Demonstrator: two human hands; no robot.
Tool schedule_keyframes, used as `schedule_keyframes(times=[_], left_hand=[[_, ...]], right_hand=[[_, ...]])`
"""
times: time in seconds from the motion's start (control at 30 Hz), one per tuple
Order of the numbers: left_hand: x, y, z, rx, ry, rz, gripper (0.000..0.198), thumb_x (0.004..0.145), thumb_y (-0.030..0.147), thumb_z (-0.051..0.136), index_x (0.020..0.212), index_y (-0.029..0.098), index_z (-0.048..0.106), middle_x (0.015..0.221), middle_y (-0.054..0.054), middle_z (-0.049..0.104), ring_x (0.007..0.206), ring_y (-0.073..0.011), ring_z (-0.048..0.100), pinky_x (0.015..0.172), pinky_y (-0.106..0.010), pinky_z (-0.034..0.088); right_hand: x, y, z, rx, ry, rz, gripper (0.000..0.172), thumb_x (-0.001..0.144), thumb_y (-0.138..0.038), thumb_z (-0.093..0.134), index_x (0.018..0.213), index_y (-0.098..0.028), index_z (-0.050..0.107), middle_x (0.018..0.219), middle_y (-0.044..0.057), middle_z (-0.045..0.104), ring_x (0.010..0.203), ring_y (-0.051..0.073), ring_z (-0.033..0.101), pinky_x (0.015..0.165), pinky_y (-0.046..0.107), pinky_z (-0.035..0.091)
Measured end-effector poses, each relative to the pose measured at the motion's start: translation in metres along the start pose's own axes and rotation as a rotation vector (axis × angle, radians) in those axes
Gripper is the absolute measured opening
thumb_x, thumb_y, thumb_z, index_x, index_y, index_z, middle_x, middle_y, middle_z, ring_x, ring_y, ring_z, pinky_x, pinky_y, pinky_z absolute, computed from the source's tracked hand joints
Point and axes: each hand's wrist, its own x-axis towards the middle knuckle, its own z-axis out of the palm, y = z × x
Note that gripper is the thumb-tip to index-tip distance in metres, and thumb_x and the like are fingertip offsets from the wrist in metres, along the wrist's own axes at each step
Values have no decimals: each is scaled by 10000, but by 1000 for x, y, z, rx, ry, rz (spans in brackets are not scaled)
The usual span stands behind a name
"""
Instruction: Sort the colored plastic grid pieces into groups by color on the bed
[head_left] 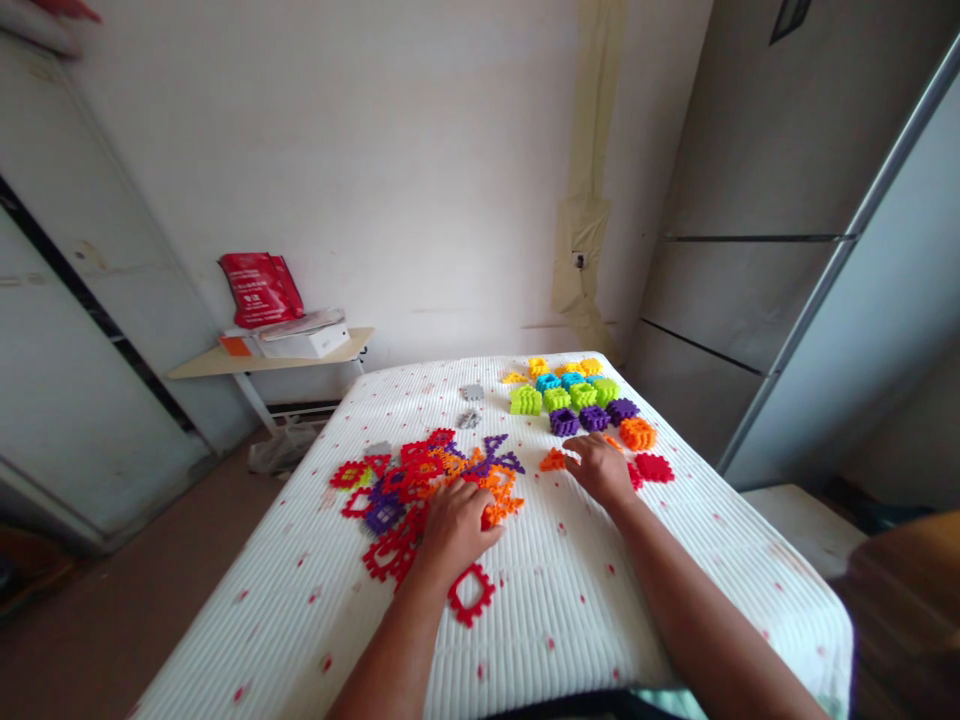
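Note:
My left hand (456, 525) rests knuckles up on a loose pile of flat interlocking plastic tiles (409, 480), mostly red, orange and purple, its fingers curled onto the orange ones. My right hand (600, 468) lies palm down with fingers bent, fingertips touching an orange tile (553, 460) and partly covering a red tile (654, 467). Beyond it stand sorted stacks of tiles: orange (637, 433), purple (592, 416), green (559, 398), blue (559, 380) and yellow (562, 367). A single red tile (471, 592) lies by my left wrist.
Everything sits on a table with a white ribbed cloth with red specks (570, 600). Two grey tiles (471, 405) lie near the far edge. A low shelf (270, 358) with a red bag (259, 288) stands at the wall on the left; grey cabinet doors (750, 290) rise on the right.

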Motion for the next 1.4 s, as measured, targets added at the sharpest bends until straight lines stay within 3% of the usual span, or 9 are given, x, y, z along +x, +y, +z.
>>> schedule_keyframes(times=[0.1, 0.43, 0.57, 0.73, 1.0, 1.2, 1.3, 1.4], left_hand=[[0, -3, 4, 9, 10, 19, 42, 693, 179, 627, 723, 208, 620, 752, -49, 612, 798, -219, 532, 747, -342, 390], [2, -10, 14, -112, 73, 24, 160, 710, 70, 536, 683, 197, 628, 685, -38, 605, 718, -184, 520, 692, -302, 389], [3, -13, 12, -170, 139, -40, 161, 749, 112, 507, 706, 201, 634, 712, -29, 633, 744, -171, 552, 733, -294, 418], [2, -20, 13, -421, 263, -220, 175, 789, 203, 490, 831, 196, 659, 818, -38, 686, 790, -167, 616, 741, -282, 468], [2, -23, 15, -766, 308, -368, 270, 789, 290, 503, 989, 175, 643, 925, -59, 708, 816, -180, 662, 760, -296, 515], [2, -20, 13, -833, 322, -350, 273, 785, 290, 519, 998, 163, 632, 938, -80, 704, 848, -185, 662, 785, -301, 515], [1, -18, 8, -817, 304, -333, 275, 771, 288, 538, 995, 158, 631, 899, -77, 708, 819, -181, 663, 774, -294, 513], [1, -15, 6, -826, 221, -321, 317, 774, 284, 537, 1060, 163, 604, 801, -50, 710, 722, -162, 659, 715, -275, 514]], right_hand=[[-1, -7, 0, 28, 21, -82, 212, 852, -218, 479, 867, -193, 689, 820, 59, 683, 820, 182, 556, 738, 263, 398], [-5, -27, 7, 103, 17, -259, 199, 852, -180, 467, 818, -183, 663, 757, 56, 650, 772, 173, 527, 689, 256, 381], [-7, -35, 9, 173, 21, -336, 183, 835, -152, 479, 850, -174, 659, 805, 68, 661, 785, 175, 534, 699, 259, 404], [-7, -41, 14, 240, 27, -368, 184, 830, -130, 477, 829, -163, 658, 776, 74, 655, 774, 177, 542, 707, 270, 423], [-8, -56, 20, 431, 52, -305, 181, 849, -180, 477, 876, -180, 657, 799, 77, 664, 761, 176, 580, 695, 271, 444], [-13, -71, 20, 572, -64, -262, 250, 886, -332, 461, 854, -181, 658, 775, 64, 664, 682, 153, 583, 650, 250, 428], [-13, -79, 28, 804, -121, -148, 238, 852, -366, 494, 814, -184, 643, 737, 33, 652, 648, 141, 571, 621, 243, 422], [-12, -86, 35, 1171, -163, 70, 239, 765, -415, 574, 814, -185, 619, 680, 0, 619, 573, 120, 530, 559, 234, 413]])
